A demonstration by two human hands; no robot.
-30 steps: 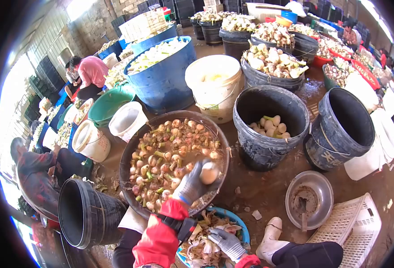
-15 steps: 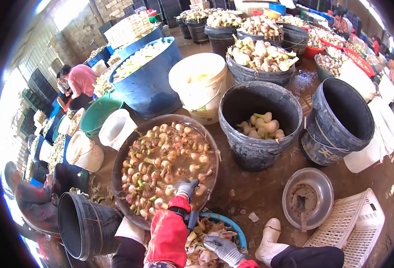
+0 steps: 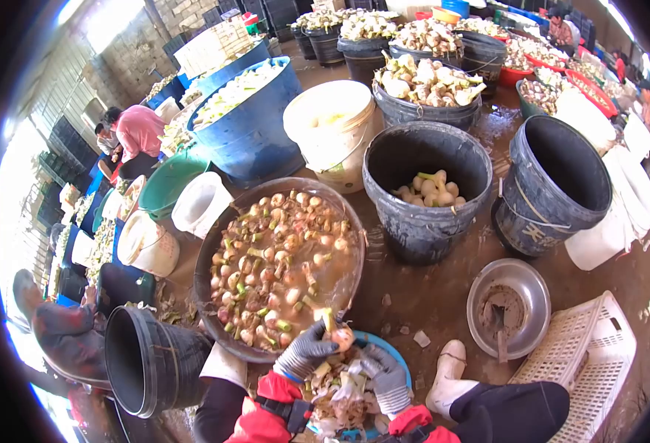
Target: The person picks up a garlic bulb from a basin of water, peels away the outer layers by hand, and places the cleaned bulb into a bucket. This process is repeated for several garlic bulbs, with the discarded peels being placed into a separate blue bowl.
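Observation:
My left hand (image 3: 303,353), in a grey glove, is closed around a garlic bulb (image 3: 343,338) with a short green stem. It is raised over the near edge of a wide basin (image 3: 204,310) of muddy water, where many more bulbs (image 3: 266,255) float. Close by on the right is my right hand (image 3: 386,380), also gloved, its fingers curled near the held bulb; whatever they grip is hidden. Below both hands, a blue tub (image 3: 405,362) holds a heap of peelings (image 3: 343,399).
A black bucket (image 3: 427,235) with peeled bulbs stands beyond the basin, beside another black bucket (image 3: 554,192). To my right are a metal bowl (image 3: 539,310) and a white crate (image 3: 598,354). A tipped black bucket (image 3: 151,362) and a seated person (image 3: 63,332) are at left.
My left hand has come up out of the basin, now with a garlic bulb, and drawn back toward me. My right hand has risen from the peelings to meet it. The view has shifted slightly.

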